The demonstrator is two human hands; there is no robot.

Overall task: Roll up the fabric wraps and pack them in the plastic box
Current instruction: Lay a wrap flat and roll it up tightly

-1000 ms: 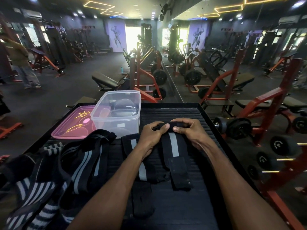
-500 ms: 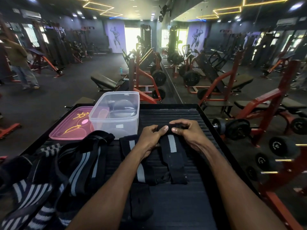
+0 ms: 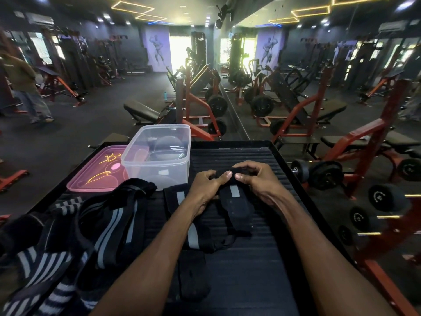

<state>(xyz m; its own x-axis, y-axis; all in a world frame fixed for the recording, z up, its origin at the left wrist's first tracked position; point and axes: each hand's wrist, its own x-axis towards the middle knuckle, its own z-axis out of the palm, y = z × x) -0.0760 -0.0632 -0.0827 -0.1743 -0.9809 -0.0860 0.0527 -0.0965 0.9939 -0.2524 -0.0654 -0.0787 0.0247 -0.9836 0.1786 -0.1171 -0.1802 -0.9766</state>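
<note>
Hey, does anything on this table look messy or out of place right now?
Only the unrolled wraps heaped in a tangle at the table's left edge. The plastic box stands upright, its pink lid flat beside it.

Left hand (image 3: 206, 188), right hand (image 3: 257, 181) curled, pinching.

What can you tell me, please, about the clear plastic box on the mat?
The plastic box is a clear, slightly frosted rectangular tub with rounded corners and a thicker rim. It stands upright and lidless at the far left of the black ribbed mat, beside a pink lid lying flat. No wraps are inside yet; neither hand touches it. A small pale label shows on its near wall.
</note>
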